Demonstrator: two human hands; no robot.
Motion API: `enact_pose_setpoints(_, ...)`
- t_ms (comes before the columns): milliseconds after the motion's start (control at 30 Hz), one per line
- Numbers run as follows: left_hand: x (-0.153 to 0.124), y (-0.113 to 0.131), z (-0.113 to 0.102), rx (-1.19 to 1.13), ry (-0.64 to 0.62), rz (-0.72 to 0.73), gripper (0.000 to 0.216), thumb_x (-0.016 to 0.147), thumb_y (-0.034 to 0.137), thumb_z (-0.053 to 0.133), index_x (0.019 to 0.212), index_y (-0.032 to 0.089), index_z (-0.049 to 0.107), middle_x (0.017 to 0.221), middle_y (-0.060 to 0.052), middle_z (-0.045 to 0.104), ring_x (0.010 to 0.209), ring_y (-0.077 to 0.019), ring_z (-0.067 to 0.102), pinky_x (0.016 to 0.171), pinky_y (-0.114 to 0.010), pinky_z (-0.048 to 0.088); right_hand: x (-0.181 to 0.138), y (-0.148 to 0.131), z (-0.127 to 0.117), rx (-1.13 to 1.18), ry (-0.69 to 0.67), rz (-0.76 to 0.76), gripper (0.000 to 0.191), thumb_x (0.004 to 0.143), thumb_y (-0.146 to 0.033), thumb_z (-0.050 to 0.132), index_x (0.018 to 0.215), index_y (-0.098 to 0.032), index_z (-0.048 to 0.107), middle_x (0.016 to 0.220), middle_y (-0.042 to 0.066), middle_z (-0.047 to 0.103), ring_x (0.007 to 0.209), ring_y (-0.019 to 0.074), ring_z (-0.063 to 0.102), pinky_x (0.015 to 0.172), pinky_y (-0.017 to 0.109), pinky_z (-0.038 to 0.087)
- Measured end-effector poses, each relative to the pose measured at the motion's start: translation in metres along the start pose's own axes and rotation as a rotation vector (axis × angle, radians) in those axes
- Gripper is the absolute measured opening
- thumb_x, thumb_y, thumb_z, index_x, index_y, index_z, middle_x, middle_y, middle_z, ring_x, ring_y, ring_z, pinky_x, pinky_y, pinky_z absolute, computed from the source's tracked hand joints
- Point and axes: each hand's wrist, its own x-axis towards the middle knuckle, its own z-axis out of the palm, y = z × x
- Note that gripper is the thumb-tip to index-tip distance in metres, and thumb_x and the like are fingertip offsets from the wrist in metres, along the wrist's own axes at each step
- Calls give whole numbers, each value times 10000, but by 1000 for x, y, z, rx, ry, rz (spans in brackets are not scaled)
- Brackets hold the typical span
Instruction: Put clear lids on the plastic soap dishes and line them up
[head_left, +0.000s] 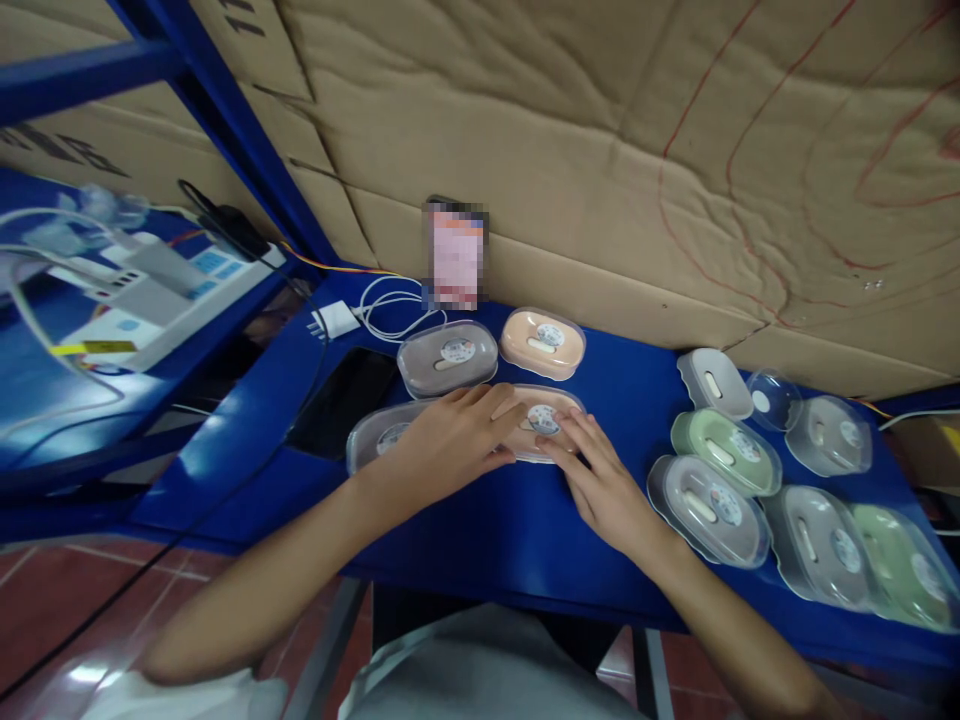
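A pink oval soap box (541, 418) with a clear lid and a round label lies flat on the blue table, between my two hands. My left hand (469, 425) grips its left end, fingers bent over the lid and thumb at the near edge. At its right end, my right hand (600, 475) has its fingers curled on the lid and side. Behind it sit a peach soap box (544, 342) and a grey soap box (448, 360). Partly hidden by my left wrist is another grey soap box (379, 440).
Several grey and green soap boxes (726, 452) and a loose clear lid (775, 400) are grouped on the right. A propped phone (457, 255) leans on the cardboard wall (570, 150). To the left are a black phone (349, 400), a charger (337, 318) and a power strip (172, 310).
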Motion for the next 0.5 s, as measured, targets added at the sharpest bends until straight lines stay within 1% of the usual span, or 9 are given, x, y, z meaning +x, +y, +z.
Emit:
enact_pose_setpoints(33,0,0,0,1,-3,0,544,986,329,772,1448,200,515,1372,-136,661,1229,-297,690,965,-397,568,1,0,1,-12,-2,1,685,1035,-44,480,1666,-303,424,1680,138,481,1645,323,312,1277,660,403)
enact_pose_setpoints(100,0,0,0,2,-4,2,519,995,329,759,1438,193,525,1384,-136,661,1245,-297,683,978,-399,560,1,0,3,-32,9,4,715,1046,-75,512,1706,-295,348,1679,147,483,1634,322,337,1281,645,407)
enact_pose_setpoints(200,0,0,2,15,-2,10,551,981,318,773,1451,191,516,1411,-142,651,1265,-304,673,1009,-409,546,-2,1,7,-86,19,15,818,1037,-43,504,1752,-283,186,1725,154,410,1636,309,331,1296,613,404)
enact_pose_setpoints(267,0,1,4,27,-2,15,564,964,297,787,1448,187,520,1415,-147,648,1266,-311,671,1012,-415,543,-4,1,10,-129,14,19,852,1022,-3,484,1756,-278,148,1746,153,367,1646,306,303,1305,609,396)
enact_pose_setpoints(333,1,1,6,31,-5,12,560,950,279,797,1433,180,533,1408,-150,653,1262,-315,673,1001,-416,548,-5,1,11,-163,5,17,858,1014,19,467,1756,-268,146,1747,153,366,1654,303,282,1307,608,397)
enact_pose_setpoints(400,3,1,6,27,0,9,551,941,268,803,1419,175,546,1402,-148,661,1259,-316,675,987,-415,557,-4,-2,10,-192,3,12,829,1021,9,471,1752,-248,179,1732,160,394,1653,301,291,1301,596,412)
enact_pose_setpoints(500,1,3,3,42,11,27,542,958,265,783,1439,174,549,1418,-152,663,1269,-317,677,1042,-445,547,-1,-8,2,-251,-2,27,709,1044,-56,512,1711,-213,330,1679,173,478,1614,311,388,1261,554,467)
